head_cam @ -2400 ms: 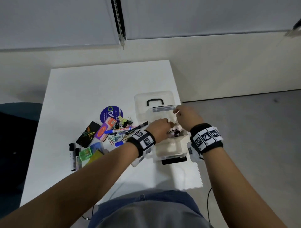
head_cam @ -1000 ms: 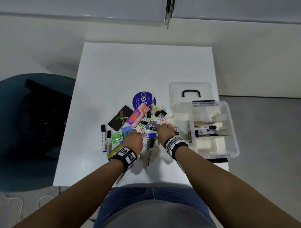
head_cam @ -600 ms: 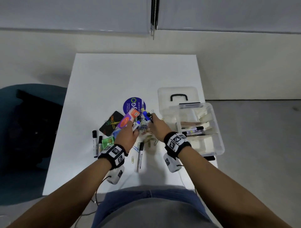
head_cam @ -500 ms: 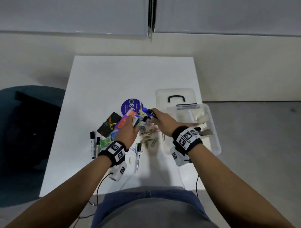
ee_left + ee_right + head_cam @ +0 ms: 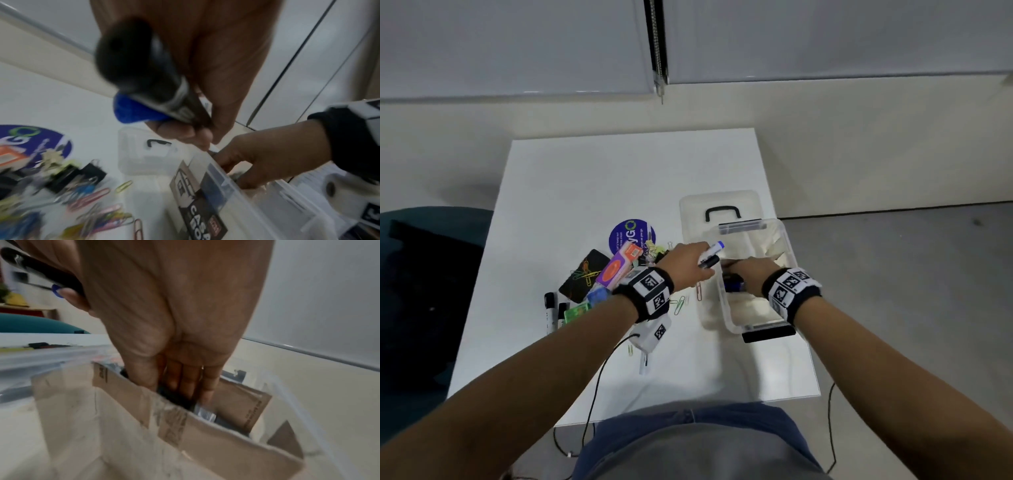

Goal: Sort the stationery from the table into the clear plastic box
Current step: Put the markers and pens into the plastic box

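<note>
The clear plastic box (image 5: 789,253) stands open at the table's right edge, split by cardboard dividers (image 5: 205,434). My right hand (image 5: 748,277) reaches down into a middle compartment. Its thumb and fingers pinch a dark marker (image 5: 176,397) low between the dividers, and something blue shows under the hand in the head view. My left hand (image 5: 688,265) hovers at the box's left rim (image 5: 236,183) and grips two markers (image 5: 710,255), one black and one blue-capped (image 5: 144,78). The two hands almost touch.
The box lid (image 5: 719,204) with a black handle lies behind the box. Left of the box is the pile: a purple round sticker (image 5: 631,236), a black card (image 5: 585,274), an orange pack (image 5: 619,267), paper clips (image 5: 681,303), binder clips (image 5: 90,175) and two black markers (image 5: 549,311).
Both hands left the pile and moved right to the box, each carrying markers. The right hand went down into a compartment; the left stopped at the rim.
</note>
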Demonstrator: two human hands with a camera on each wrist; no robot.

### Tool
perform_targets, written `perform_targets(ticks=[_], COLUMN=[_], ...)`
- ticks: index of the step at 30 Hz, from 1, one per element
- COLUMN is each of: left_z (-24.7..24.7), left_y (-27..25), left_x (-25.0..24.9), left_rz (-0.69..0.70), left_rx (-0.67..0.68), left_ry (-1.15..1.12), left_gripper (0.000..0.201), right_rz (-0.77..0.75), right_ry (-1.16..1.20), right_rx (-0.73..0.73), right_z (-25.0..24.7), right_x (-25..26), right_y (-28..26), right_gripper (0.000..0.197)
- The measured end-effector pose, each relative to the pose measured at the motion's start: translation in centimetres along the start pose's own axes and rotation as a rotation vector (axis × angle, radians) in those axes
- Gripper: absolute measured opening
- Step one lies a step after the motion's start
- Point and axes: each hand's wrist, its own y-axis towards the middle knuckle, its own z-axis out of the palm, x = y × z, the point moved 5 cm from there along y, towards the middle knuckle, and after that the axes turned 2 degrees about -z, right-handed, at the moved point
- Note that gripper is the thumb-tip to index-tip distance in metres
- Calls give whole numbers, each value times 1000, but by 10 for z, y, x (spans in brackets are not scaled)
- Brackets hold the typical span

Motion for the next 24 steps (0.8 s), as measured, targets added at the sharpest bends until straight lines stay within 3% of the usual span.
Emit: perform_targets(ticks=[4,9,12,15,18,21,24], left_z=[9,51,66,63,40,10,3], left_y=[25,54,60,57,41,19,-8], left_x=[-36,-84,-93,-92,-64,6,79], left_rz=[85,160,134,184,221,88,-92], left_rx=[67,262,262,158,-1,-187,-221], left_ry=[141,390,497,454,256,52,8], left_gripper=[31,29,29,22,25,30,30], right_rz=[93,337,352,338,307,220,70], right_ry=[274,426,486,498,499,549,549], right_rx=[-112,-313,-375,-356,-418,-469,-380], right_z=[-12,-21,-29,-30,-31,-27,-7], right_x=[-29,-90,-92,-79,-50,2,67], right_y=[-20,-58,-64,-63,-59,-49,-22], right_gripper=[27,23,22,21,16,15,15])
